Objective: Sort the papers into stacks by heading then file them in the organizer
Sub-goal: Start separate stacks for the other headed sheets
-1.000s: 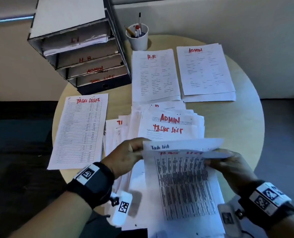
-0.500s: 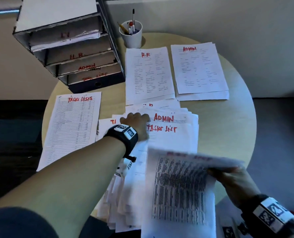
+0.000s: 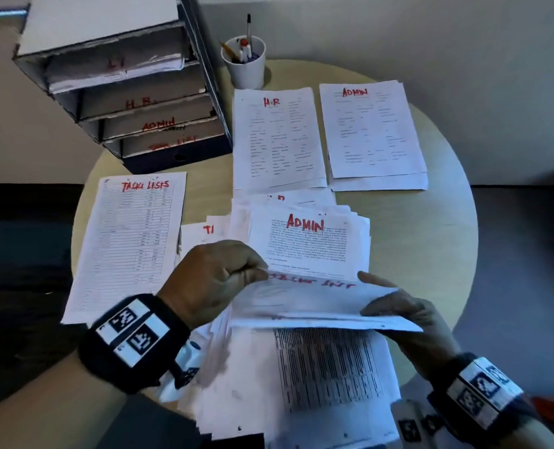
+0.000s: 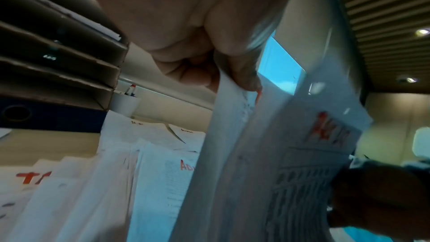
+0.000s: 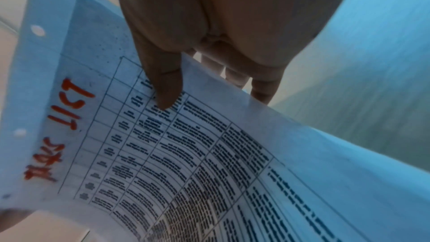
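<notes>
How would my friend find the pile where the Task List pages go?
On the round table, look in front of the organizer. A stack lies alone at the left edge. Its red heading says "Task Lists", not "H.R" or "Admin".

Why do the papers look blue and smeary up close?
Right wrist view: the Task List sheet looks blue-tinted, its lines bent by the wide lens. Left wrist view: the held papers are blurred. Head view: dim, but the red headings stay readable.
</notes>
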### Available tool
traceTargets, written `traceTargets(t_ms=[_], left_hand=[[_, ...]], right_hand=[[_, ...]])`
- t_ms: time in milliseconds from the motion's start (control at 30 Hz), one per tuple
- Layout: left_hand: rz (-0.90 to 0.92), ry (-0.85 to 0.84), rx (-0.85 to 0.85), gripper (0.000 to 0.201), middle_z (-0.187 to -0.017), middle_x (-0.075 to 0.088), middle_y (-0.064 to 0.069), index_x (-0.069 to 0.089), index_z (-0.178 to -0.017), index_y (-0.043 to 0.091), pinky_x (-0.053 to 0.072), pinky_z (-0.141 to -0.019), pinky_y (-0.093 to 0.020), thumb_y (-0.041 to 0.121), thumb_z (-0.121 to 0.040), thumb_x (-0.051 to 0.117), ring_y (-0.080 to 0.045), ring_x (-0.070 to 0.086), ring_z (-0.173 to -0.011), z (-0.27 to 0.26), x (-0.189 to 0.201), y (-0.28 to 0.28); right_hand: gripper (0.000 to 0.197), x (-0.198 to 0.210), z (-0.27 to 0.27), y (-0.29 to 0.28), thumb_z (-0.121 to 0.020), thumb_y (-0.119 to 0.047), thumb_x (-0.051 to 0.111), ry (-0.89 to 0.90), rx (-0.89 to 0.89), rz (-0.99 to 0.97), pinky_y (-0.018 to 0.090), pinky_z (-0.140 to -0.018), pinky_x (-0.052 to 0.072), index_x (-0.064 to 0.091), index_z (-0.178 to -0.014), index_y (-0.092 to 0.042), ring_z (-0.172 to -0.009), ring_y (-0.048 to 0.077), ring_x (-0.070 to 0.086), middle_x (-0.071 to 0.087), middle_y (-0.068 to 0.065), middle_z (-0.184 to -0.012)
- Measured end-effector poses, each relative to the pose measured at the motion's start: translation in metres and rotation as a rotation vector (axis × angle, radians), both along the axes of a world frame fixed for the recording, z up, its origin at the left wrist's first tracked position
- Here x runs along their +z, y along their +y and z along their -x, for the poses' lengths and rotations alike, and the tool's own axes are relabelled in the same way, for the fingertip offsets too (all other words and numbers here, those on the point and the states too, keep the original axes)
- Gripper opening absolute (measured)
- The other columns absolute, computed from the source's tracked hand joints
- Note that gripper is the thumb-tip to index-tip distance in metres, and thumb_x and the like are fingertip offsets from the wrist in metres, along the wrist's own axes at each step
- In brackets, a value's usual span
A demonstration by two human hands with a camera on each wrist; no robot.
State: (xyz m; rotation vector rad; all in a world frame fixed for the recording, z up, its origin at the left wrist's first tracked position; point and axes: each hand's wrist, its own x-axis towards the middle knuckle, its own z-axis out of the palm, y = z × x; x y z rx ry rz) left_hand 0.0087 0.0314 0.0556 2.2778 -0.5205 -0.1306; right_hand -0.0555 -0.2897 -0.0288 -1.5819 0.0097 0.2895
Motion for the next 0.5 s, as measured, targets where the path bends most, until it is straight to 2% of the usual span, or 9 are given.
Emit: traceTargets(t_ms=[33, 67, 133, 200, 267, 300, 367, 433, 500], left_hand=[[0.035, 0.016, 0.026, 0.017, -0.077, 0.067, 0.017, 0.075, -0.082, 0.017, 0.046, -0.066, -0.012, 0.033, -0.082, 0.072, 0.000, 0.063, -0.076, -0.001, 0.000, 0.002], [0.054, 0.034, 0.069, 0.022, -0.074, 0.068, 0.013, 0.074, -0.079, 0.017, 0.046, -0.063, -0.015, 0.038, -0.083, 0.071, -0.005, 0.063, -0.073, -0.003, -0.005, 0.003], [0.032, 0.058, 0.125, 0.033, -0.064, 0.063, 0.011, 0.069, -0.072, 0.016, 0.041, -0.056, -0.018, 0.046, -0.087, 0.068, -0.009, 0.057, -0.063, -0.014, -0.010, 0.004], [0.132, 0.174, 0.204, 0.032, -0.058, 0.056, 0.015, 0.063, -0.069, 0.020, 0.037, -0.055, -0.015, 0.038, -0.096, 0.059, -0.003, 0.049, -0.058, -0.025, -0.012, 0.001], [0.427, 0.395, 0.425, 0.029, -0.066, 0.062, 0.017, 0.068, -0.086, 0.016, 0.044, -0.061, -0.018, 0.027, -0.104, 0.048, -0.003, 0.053, -0.066, -0.034, -0.026, 0.003], [0.614, 0.577, 0.552, 0.030, -0.074, 0.067, 0.014, 0.069, -0.100, 0.015, 0.048, -0.064, -0.023, 0.030, -0.105, 0.044, -0.009, 0.058, -0.072, -0.036, -0.028, 0.005], [0.843, 0.853, 0.677, 0.036, -0.089, 0.070, 0.000, 0.066, -0.114, 0.017, 0.049, -0.070, -0.031, 0.041, -0.102, 0.041, -0.020, 0.061, -0.082, -0.027, -0.035, 0.005], [0.754, 0.910, 0.632, 0.024, -0.108, 0.067, -0.005, 0.062, -0.114, 0.023, 0.045, -0.075, -0.032, 0.037, -0.100, 0.049, -0.023, 0.060, -0.096, -0.003, -0.044, 0.001], [0.430, 0.882, 0.518, 0.024, -0.135, 0.056, -0.004, 0.053, -0.121, 0.025, 0.046, -0.090, -0.034, 0.033, -0.098, 0.057, -0.024, 0.055, -0.120, 0.018, -0.056, -0.002]], right_hand=[[0.012, 0.000, -0.002, 0.003, -0.070, -0.022, 0.085, 0.024, -0.033, -0.046, 0.026, -0.077, 0.054, 0.077, -0.074, -0.014, -0.095, 0.011, 0.068, 0.074, -0.003, -0.102], [0.011, 0.002, -0.005, 0.009, -0.071, -0.019, 0.084, 0.048, -0.050, -0.089, 0.025, -0.075, 0.054, 0.078, -0.077, -0.012, -0.085, 0.013, 0.069, 0.075, 0.000, -0.092], [0.015, -0.003, -0.014, 0.017, -0.073, 0.002, 0.077, 0.098, -0.144, -0.095, 0.027, -0.077, 0.055, 0.079, -0.081, -0.010, -0.082, 0.017, 0.069, 0.077, 0.006, -0.090], [0.020, -0.010, -0.023, 0.017, -0.067, -0.007, 0.083, 0.130, -0.207, -0.099, 0.033, -0.078, 0.055, 0.078, -0.086, -0.007, -0.084, 0.021, 0.070, 0.076, 0.009, -0.093], [0.033, -0.011, -0.033, 0.021, -0.069, -0.014, 0.085, 0.126, -0.237, -0.009, 0.038, -0.083, 0.056, 0.075, -0.100, -0.005, -0.091, 0.027, 0.070, 0.076, 0.010, -0.099], [0.028, -0.009, -0.038, 0.024, -0.075, -0.007, 0.079, 0.114, -0.273, 0.009, 0.033, -0.082, 0.057, 0.074, -0.103, -0.005, -0.089, 0.024, 0.070, 0.076, 0.006, -0.097], [0.022, -0.008, -0.046, 0.028, -0.082, 0.008, 0.069, 0.119, -0.355, 0.003, 0.016, -0.064, 0.054, 0.071, -0.101, -0.002, -0.068, 0.007, 0.065, 0.074, -0.006, -0.076], [0.016, -0.008, -0.052, 0.032, -0.084, 0.011, 0.065, 0.158, -0.371, -0.017, 0.011, -0.049, 0.044, 0.069, -0.095, 0.000, -0.050, 0.000, 0.054, 0.067, -0.009, -0.060], [0.016, -0.009, -0.055, 0.039, -0.085, 0.010, 0.065, 0.193, -0.349, 0.002, 0.016, -0.053, 0.046, 0.068, -0.092, -0.004, -0.053, 0.005, 0.058, 0.070, -0.005, -0.067]])
